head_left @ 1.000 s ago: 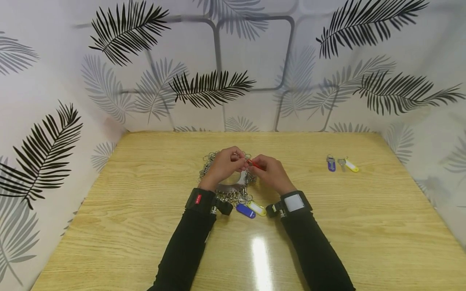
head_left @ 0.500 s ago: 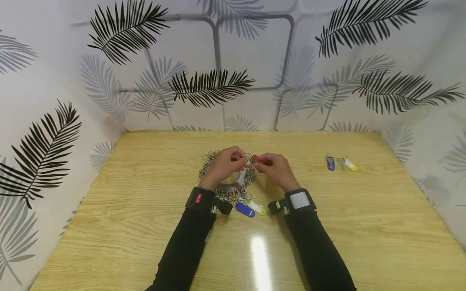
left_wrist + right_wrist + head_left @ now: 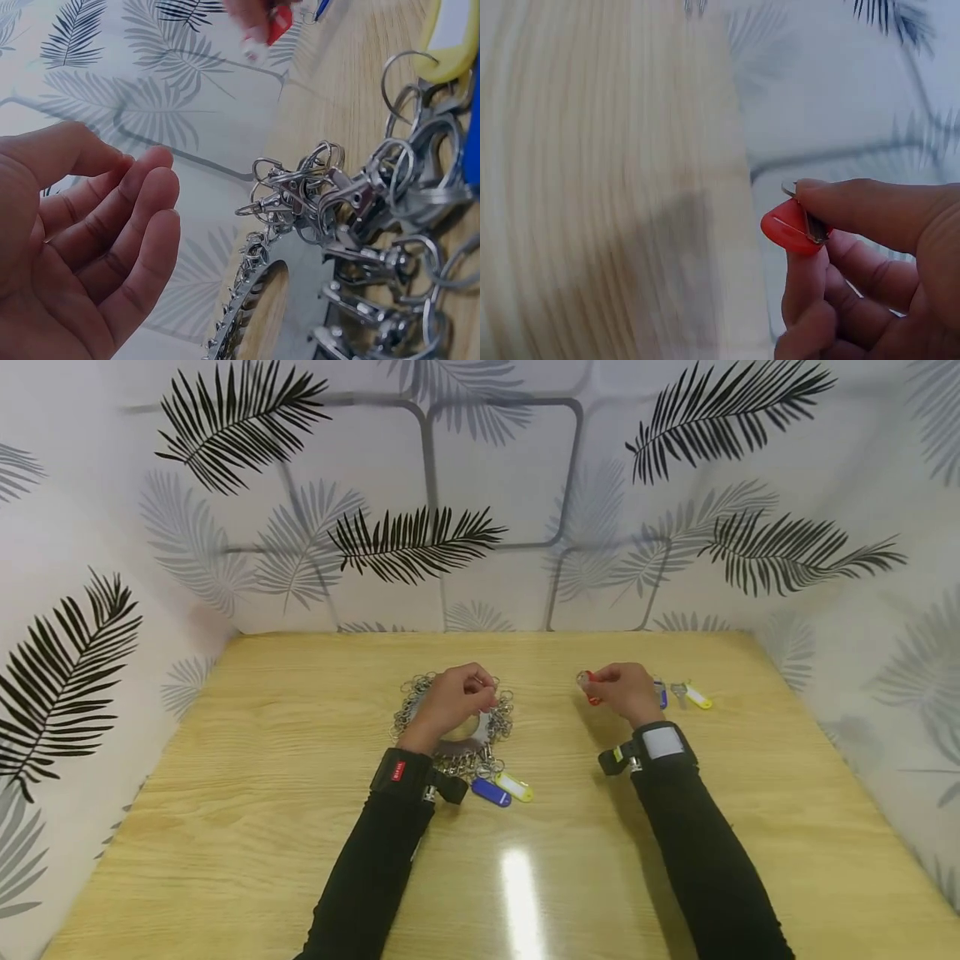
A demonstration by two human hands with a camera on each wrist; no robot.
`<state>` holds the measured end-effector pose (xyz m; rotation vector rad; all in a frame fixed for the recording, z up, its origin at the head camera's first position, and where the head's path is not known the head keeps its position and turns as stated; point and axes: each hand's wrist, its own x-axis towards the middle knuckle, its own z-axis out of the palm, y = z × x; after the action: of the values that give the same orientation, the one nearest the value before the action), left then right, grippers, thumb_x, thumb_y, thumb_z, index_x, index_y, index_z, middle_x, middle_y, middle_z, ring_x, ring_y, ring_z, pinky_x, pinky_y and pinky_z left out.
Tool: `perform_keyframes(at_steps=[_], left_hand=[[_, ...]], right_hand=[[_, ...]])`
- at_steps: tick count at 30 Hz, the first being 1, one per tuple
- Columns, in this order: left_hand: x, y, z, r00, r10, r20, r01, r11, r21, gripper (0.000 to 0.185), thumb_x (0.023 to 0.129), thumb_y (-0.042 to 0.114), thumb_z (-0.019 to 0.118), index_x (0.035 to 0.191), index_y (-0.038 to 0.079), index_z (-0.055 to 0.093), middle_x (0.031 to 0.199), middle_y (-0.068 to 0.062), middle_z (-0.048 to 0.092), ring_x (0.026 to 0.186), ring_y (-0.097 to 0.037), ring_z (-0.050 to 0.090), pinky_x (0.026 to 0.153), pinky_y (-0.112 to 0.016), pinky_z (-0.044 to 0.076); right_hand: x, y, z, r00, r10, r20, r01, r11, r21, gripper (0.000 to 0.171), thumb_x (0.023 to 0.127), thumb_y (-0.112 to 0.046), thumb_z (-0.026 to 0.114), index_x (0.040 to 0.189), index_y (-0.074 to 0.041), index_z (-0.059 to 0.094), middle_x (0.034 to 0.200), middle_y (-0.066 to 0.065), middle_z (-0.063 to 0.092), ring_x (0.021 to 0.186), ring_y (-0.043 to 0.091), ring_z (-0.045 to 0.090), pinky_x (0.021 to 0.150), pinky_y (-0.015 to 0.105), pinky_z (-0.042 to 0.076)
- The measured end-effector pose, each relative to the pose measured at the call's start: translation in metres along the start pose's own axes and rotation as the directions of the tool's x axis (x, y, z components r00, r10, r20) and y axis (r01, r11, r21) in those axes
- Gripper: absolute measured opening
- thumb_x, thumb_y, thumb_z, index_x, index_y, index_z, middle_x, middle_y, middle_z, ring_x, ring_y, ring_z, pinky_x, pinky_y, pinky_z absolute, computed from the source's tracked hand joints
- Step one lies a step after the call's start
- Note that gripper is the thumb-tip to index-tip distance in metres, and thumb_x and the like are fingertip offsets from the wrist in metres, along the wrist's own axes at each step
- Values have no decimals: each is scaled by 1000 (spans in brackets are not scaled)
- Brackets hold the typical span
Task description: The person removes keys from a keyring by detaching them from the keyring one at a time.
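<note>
My right hand (image 3: 628, 692) pinches a red key tag (image 3: 784, 229) between thumb and fingers, raised over the table. A metal key (image 3: 816, 227) lies against the tag, partly under the thumb. My left hand (image 3: 453, 697) is above a flat metal ring plate (image 3: 304, 277) fringed with small swivel clasps and split rings (image 3: 375, 259). Its fingers are loosely bent, the thumb near the index fingertip, with nothing between them. On the plate's near side a blue key tag (image 3: 491, 792) and a yellow key tag (image 3: 514, 787) lie on the table.
On the right of the wooden table (image 3: 262, 793), beyond my right hand, lie another blue tag (image 3: 661, 695), a key (image 3: 678, 691) and a yellow tag (image 3: 698, 696). A leaf-patterned covering (image 3: 495, 593) stands behind the table.
My right hand has drawn the red key tag away from the ring plate and carried it right, close to the other tags. The left hand stays over the plate. The head view has shifted slightly.
</note>
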<state>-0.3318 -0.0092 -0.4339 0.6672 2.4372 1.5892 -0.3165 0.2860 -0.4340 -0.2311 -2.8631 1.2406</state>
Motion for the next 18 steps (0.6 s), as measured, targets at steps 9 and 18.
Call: perform_keyframes(at_steps=[9,18], left_hand=[[0,-1,-7,1000,28,9,-28,1000,-13,19,96,15,60,108,1,63,89,-11,70,81,-21,66,77,-39,53],[-1,-3,-9,999,38,-1,-38,999,-10,18,97,13,60,108,0,63,93,-18,70,85,-31,66,76,-36,54]], right_hand=[[21,41,-39,997,72,14,-68,981,-183,38,88,-30,67,103,5,71,100,19,69,92,34,59,73,38,49],[22,56,-37,998,55,-44,-63,974,-219,33,87,-24,69,99,7,73,85,15,73,91,38,65,86,49,49]])
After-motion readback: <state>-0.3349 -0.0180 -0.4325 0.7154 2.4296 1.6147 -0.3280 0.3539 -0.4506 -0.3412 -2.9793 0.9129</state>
